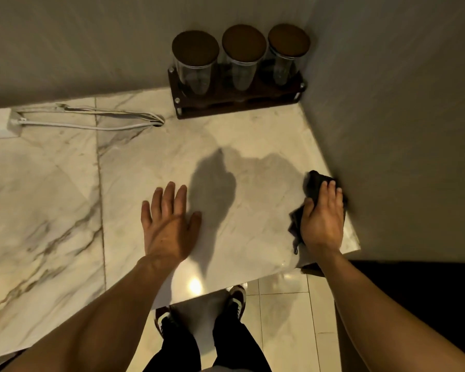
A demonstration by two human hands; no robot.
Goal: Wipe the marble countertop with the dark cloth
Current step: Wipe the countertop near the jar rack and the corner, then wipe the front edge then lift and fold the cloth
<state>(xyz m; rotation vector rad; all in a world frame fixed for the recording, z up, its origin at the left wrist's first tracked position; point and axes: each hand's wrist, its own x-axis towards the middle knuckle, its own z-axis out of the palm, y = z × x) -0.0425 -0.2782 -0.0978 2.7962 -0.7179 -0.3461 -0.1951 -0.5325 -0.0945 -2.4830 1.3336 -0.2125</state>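
Note:
The marble countertop [253,146] is pale with grey veins and fills the middle of the head view. A dark cloth [314,185] lies crumpled at its right edge, against the wall. My right hand [323,220] presses flat on top of the cloth, fingers pointing away from me, and hides most of it. My left hand [169,222] rests palm down on the bare marble near the middle, fingers spread, holding nothing. A hand's shadow falls on the marble just right of it.
A dark wooden rack [236,104] with three lidded glass jars [195,65] stands in the back right corner. A white power strip [0,124] and its cables [91,122] lie at the back left. The wall [400,130] bounds the right side. Tiled floor and my shoes show below the front edge.

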